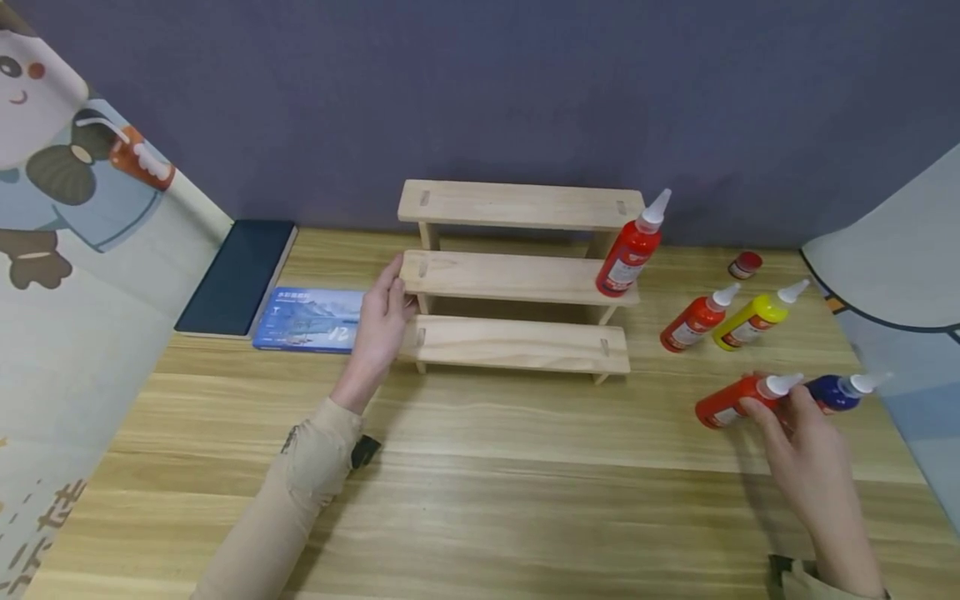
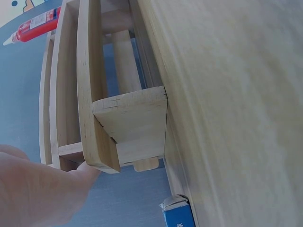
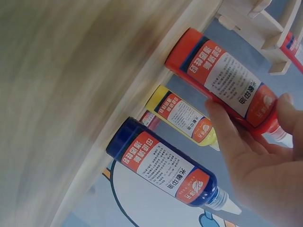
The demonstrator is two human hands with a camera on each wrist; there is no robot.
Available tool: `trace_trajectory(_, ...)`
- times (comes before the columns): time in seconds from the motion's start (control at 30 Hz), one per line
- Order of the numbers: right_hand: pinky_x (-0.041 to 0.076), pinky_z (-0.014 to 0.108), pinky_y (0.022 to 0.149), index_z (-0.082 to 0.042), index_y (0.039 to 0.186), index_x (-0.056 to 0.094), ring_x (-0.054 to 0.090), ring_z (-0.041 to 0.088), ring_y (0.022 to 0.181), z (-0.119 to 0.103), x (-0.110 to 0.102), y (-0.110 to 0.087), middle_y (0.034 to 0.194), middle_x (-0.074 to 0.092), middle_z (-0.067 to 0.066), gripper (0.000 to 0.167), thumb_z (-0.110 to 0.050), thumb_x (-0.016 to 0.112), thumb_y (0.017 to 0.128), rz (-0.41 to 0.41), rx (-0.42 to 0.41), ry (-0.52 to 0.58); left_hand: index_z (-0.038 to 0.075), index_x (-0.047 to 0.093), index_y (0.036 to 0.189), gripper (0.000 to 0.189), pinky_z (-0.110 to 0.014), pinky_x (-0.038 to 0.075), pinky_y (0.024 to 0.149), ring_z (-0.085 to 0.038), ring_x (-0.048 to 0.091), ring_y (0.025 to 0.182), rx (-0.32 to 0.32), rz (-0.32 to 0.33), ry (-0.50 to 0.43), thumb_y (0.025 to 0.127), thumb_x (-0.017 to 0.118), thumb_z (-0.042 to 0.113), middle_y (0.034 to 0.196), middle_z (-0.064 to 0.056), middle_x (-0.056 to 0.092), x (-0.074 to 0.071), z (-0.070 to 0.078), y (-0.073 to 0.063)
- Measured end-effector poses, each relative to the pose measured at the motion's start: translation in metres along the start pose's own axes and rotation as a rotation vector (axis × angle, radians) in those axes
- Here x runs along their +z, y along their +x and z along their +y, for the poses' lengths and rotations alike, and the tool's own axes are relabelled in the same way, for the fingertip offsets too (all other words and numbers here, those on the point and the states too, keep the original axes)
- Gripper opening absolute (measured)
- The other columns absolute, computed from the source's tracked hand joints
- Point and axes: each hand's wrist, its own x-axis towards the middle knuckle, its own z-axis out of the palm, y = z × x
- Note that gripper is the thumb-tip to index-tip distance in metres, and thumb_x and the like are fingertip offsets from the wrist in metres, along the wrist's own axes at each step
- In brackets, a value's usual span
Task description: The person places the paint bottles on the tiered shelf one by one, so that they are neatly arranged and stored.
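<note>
A three-step wooden display rack point(image 1: 517, 342) stands at mid-table. My left hand point(image 1: 384, 321) grips its left end at the middle step, the thumb by the board end in the left wrist view. On the right, my right hand point(image 1: 813, 454) holds a red ink bottle point(image 1: 726, 404) with a white nozzle cap, thumb and fingers round its upper part. Whether its base touches the table I cannot tell. Just beside it stands a blue ink bottle point(image 3: 163, 163). Another red ink bottle point(image 1: 628, 260) stands at the right end of the middle step.
Behind the right hand stand a red bottle point(image 1: 692, 323) and a yellow bottle point(image 1: 750, 322), with a small red-lidded jar point(image 1: 745, 265) further back. A dark notebook point(image 1: 238, 279) and a blue box point(image 1: 309, 320) lie left of the rack. A dark blue panel point(image 1: 480, 92) rises behind.
</note>
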Motion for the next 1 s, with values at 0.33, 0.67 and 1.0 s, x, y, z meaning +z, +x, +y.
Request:
trace_trajectory(0.33,0.065,0.027,0.081,0.014,0.136,0.052,0.064,0.062,0.11,0.0,0.001,-0.001,0.128,0.062,0.04,0.038,-0.01,0.065,0.109,0.044,-0.043,-0.006,-0.003,0.018,0.168,0.052,-0.041,0.045,0.122,-0.037,0.042,0.151,0.003,0.003,-0.002,0.119,0.026,0.009,0.172,-0.023,0.028,0.0,0.0,0.0)
trace_trajectory(0.67,0.063,0.02,0.087,0.014,0.138,0.053,0.063,0.062,0.114,-0.009,-0.002,0.005,0.13,0.062,0.04,0.04,-0.012,0.064,0.11,0.041,-0.033,0.016,-0.005,0.019,0.168,0.052,-0.04,0.046,0.121,-0.038,0.042,0.151,0.007,0.01,-0.016,0.118,0.026,0.007,0.171,-0.025,0.029,-0.001,0.001,-0.001)
trace_trajectory(1.0,0.033,-0.01,0.072,0.012,0.137,0.058,0.065,0.057,0.112,-0.029,-0.004,0.011,0.128,0.065,0.038,0.041,-0.013,0.069,0.107,0.078,-0.062,0.02,-0.005,0.02,0.168,0.052,-0.04,0.047,0.12,-0.038,0.043,0.15,0.015,0.002,-0.014,0.119,0.027,0.009,0.17,-0.023,0.03,-0.001,0.0,-0.001)
